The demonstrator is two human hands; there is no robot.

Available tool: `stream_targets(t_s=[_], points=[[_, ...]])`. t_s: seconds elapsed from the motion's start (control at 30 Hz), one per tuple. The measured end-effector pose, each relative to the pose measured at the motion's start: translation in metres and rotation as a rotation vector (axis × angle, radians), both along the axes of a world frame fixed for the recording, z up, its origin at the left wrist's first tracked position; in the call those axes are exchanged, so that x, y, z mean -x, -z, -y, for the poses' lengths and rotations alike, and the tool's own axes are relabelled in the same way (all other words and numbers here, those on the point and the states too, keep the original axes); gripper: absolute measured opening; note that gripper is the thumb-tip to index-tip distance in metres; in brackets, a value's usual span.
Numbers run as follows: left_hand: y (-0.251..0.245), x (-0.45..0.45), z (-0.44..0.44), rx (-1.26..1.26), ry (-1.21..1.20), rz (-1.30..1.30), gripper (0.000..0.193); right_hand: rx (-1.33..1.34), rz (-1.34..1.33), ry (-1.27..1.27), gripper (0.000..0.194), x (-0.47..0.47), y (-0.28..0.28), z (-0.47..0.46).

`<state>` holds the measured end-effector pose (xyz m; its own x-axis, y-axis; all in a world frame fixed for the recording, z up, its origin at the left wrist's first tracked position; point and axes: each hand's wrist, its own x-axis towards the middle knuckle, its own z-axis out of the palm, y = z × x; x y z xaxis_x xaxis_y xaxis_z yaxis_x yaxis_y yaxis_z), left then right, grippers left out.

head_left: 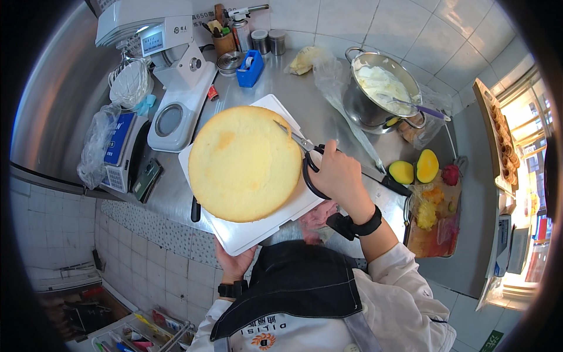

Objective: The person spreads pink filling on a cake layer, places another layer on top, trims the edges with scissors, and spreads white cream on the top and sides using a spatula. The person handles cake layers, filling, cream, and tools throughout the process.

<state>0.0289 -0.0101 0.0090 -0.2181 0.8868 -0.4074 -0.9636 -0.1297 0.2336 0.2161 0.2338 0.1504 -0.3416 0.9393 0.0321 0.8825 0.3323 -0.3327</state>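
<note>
A round yellow sponge cake layer (242, 167) lies on a square white board (239, 237). My right hand (343, 176) is shut on black-handled scissors (303, 141). Their blades are spread at the cake's upper right edge, where a thin strip of cake curls by the rim. My left hand (235, 262) grips the board's near corner from below, its fingers partly hidden. Left of the board, a black handle (195, 209) sticks out from under it. A pink cloth (316, 220) lies beside the board, below my right wrist.
A steel pot (365, 110) of white cream with a purple-handled spatula (422, 108) stands at back right. A knife (393, 184) lies near cut mango (401, 172) and a fruit-laden cutting board (433, 246). Left are a stand mixer (176, 83), scale (121, 176) and phone (147, 180); a blue tape dispenser (250, 70) sits behind.
</note>
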Motion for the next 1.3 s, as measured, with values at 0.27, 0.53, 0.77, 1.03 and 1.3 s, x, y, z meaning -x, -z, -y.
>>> stream_targets(t_s=[0.27,0.53,0.77,1.03,1.3], points=[[-0.001,0.003,-0.002,-0.072,0.083,-0.006,0.075,-0.019,-0.021,0.005,0.055,-0.002,0.004,0.003],[0.0,0.002,0.001,-0.095,0.057,0.069,0.074,0.048,0.045,-0.01,0.053,-0.002,-0.006,-0.005],[0.012,0.014,0.006,-0.141,0.051,0.097,0.08,-0.021,0.009,-0.029,0.052,0.003,0.001,-0.011],[0.015,0.003,0.004,-0.218,0.119,0.17,0.094,0.048,0.041,0.0,0.052,0.001,-0.011,-0.008],[0.003,0.01,0.001,-0.134,0.065,0.116,0.095,0.065,0.063,0.006,0.054,0.0,-0.007,-0.015]])
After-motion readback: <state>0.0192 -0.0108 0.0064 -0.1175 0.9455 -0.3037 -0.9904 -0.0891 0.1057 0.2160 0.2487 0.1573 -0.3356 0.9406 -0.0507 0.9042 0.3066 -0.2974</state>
